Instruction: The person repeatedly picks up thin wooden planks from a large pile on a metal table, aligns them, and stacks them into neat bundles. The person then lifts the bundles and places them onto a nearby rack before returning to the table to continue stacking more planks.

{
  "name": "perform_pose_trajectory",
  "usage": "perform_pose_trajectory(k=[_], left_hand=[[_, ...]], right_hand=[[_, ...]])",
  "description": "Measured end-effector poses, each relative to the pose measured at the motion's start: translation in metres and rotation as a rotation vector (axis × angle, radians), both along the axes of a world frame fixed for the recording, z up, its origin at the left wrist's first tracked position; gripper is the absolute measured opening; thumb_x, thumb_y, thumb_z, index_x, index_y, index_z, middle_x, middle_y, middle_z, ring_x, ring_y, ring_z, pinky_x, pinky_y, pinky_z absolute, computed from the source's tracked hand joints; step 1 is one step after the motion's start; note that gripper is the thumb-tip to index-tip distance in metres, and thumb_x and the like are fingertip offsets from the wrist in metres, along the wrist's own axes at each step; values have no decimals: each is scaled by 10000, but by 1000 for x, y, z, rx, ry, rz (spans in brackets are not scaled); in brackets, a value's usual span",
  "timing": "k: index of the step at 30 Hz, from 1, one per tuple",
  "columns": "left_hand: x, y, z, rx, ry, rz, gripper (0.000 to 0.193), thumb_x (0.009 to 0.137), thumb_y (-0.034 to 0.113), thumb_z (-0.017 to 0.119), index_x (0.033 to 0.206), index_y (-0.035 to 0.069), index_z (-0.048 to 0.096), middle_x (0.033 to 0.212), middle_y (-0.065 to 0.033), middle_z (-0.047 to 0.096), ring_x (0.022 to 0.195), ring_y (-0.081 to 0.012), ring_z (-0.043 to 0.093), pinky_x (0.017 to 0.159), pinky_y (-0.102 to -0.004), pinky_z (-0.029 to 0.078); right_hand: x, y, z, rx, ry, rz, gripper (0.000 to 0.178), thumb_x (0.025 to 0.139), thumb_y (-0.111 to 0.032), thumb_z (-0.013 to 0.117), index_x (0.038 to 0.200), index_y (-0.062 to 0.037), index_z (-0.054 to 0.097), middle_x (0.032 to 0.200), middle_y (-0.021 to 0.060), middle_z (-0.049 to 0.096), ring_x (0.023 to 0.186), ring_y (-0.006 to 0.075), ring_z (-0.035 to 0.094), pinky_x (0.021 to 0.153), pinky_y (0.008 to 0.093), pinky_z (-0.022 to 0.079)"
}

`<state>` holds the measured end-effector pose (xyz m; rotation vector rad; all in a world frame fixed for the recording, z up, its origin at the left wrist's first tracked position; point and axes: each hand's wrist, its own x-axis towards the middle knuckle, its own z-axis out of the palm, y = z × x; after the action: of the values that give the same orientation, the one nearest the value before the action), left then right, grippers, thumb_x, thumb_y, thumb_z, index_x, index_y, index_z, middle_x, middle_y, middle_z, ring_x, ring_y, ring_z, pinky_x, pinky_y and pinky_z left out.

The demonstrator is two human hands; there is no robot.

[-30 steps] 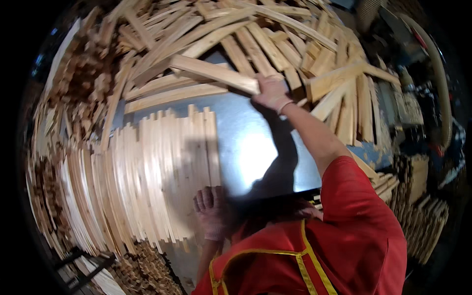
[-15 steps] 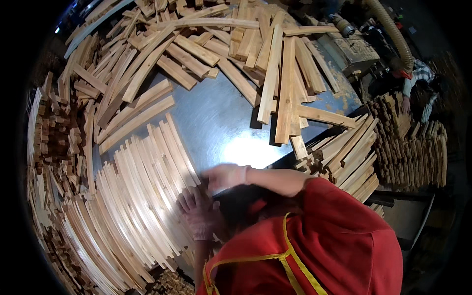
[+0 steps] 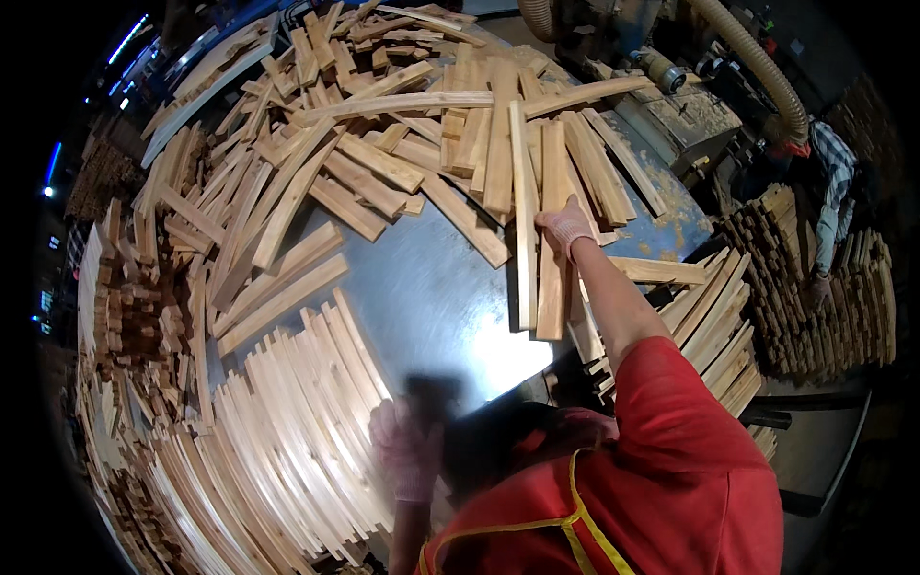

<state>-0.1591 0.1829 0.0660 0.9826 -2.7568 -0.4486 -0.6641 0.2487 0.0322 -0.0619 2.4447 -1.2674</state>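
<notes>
My right hand (image 3: 567, 230), in a pale knit glove, reaches forward to a pile of loose boards. Its thumb and fingers close on a long flat wooden board (image 3: 551, 302) that points toward me. A narrower wooden strip (image 3: 523, 249) lies just left of that board. My left hand (image 3: 406, 447), gloved too, rests at the right side of a row of wooden strips (image 3: 297, 412) laid side by side. Its fingers look loosely bent and apart, with nothing visible in them; its palm side is hidden.
Jumbled boards (image 3: 374, 172) cover the far part of the metal table (image 3: 422, 278). More boards (image 3: 714, 316) are stacked at the right, beside a stack (image 3: 815, 297) where another person (image 3: 834, 182) works. Stacked wood (image 3: 125, 307) stands left. A ribbed hose (image 3: 757, 67) hangs beyond a dusty machine (image 3: 680, 120).
My right hand has gone from beside the left hand out to the boards at the far right and taken hold of one. My left hand stays near the strip row. The view has shifted slightly.
</notes>
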Motion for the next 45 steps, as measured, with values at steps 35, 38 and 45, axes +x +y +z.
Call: perform_pose_trajectory(k=[35, 38, 45], left_hand=[[6, 68, -7, 24, -61, 210, 865, 813, 520, 789, 1440, 4, 493, 1396, -172, 507, 1327, -384, 481, 1128, -542, 387], [9, 70, -11, -48, -142, 185, 780, 822, 428, 741, 1448, 25, 509, 1404, -166, 511, 1329, -377, 479, 1147, -555, 360], [10, 68, -26, -100, -113, 251, 586, 842, 265, 607, 1395, 74, 607, 1376, -190, 566, 1312, -387, 501, 1162, -532, 343]], right_hand=[[314, -27, -28, -175, 4, 1197, 724, 881, -302, 724, 1486, 45, 528, 1410, 308, 629, 1299, 456, 618, 1116, 451, 489], [252, -61, -36, -137, 57, 743, 565, 943, -270, 737, 1375, 78, 633, 1237, 216, 737, 1110, 284, 697, 989, 393, 534], [155, -167, 13, -558, -169, -9, 990, 849, -238, 900, 1580, 52, 298, 1508, 220, 521, 1282, 323, 587, 1108, 484, 488]])
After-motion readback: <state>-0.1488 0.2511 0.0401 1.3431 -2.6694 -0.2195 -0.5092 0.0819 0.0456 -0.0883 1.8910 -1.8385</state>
